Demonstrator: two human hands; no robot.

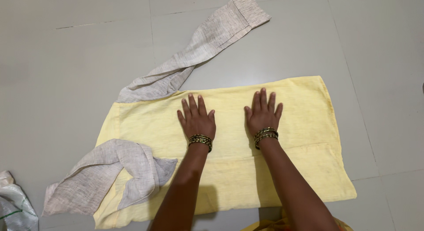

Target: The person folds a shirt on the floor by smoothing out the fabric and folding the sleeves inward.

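Head view, looking straight down at a grey tiled floor [66,58].

Yellow garment [304,125] lies flat on the floor, its body spread into a rough rectangle that runs left to right across the middle of the frame. Two grey-beige sleeves are joined to its left end: the upper sleeve [207,41] stretches away toward the top of the frame, cuff end farthest off; the lower sleeve [110,173] is folded and bunched over the garment's lower left corner, partly on the cloth, partly on the floor.

Left hand [197,120] rests palm down on the yellow cloth, left of centre, fingers straight and a little fanned (no grip on anything, just flat contact). Right hand [263,114] lies the same way just beside it, fingers straight and closer together, palm on the cloth. The two hands are apart, not touching. Each wrist carries a stack of dark and gold bangles [200,141].

A crumpled white plastic bag [15,206] sits at the lower left edge, well apart from the garment. A bit of yellow-orange fabric shows at the bottom edge beneath the right forearm.
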